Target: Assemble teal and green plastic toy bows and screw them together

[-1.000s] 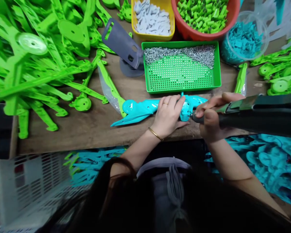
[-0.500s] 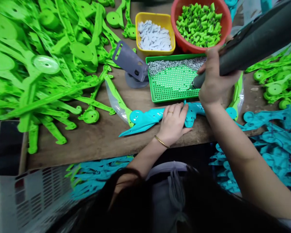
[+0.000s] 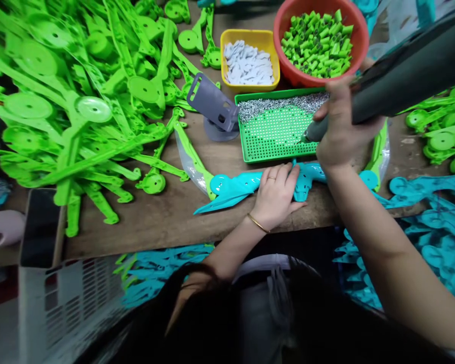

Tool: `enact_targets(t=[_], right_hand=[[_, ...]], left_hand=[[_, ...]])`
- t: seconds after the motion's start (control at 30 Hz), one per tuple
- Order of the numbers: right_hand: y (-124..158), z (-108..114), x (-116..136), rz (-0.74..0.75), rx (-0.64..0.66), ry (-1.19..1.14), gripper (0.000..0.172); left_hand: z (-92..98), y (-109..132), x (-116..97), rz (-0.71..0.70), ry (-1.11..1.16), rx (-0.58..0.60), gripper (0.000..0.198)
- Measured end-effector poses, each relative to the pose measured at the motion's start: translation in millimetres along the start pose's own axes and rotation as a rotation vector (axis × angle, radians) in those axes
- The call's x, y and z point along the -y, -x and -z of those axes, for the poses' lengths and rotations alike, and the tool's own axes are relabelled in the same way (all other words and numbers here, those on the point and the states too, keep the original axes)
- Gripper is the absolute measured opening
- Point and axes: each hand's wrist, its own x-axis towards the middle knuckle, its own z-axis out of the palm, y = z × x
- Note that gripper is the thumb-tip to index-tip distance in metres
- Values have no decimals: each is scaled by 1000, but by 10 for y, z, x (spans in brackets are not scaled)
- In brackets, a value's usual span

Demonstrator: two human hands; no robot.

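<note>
My left hand lies over the middle of a toy bow, with its fingers closed round the turquoise body. The bow's green curved limbs with clear plastic edges reach out at both sides. In my right hand is a dark power screwdriver, slanting down to the left. Its tip is over the front part of a green perforated tray; whether it touches the tray I cannot tell. Small silver screws are heaped along the tray's back. My right forearm hides part of the bow.
Green plastic parts pile up at left. Behind the tray stand a yellow bin of white pieces and a red bowl of green cylinders. A grey phone stand, a phone and turquoise parts are nearby.
The whole scene has shifted slightly to the right in the picture as the camera turned. Both hands keep their holds, and the screwdriver tip stays over the tray.
</note>
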Motion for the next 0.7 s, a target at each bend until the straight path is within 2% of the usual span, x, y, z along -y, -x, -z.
enact_targets(t=[0.17,0.27,0.33,0.63,0.7], right_hand=[[8,379,435,155,-8,-57,23],[112,618,489,191,-8,-17,26],[177,704,451,195,-8,13,27],[328,677,280,113,-42,118,31],[363,693,269,5,-37,119,38]], left_hand=[[4,7,0,6,8,6,87],[2,12,-4,0,-2,-12,86],[0,13,-4,2,-2,-9,85],[11,5,-11,20,4,8,84],[15,3,-15,21,-1,1,83]])
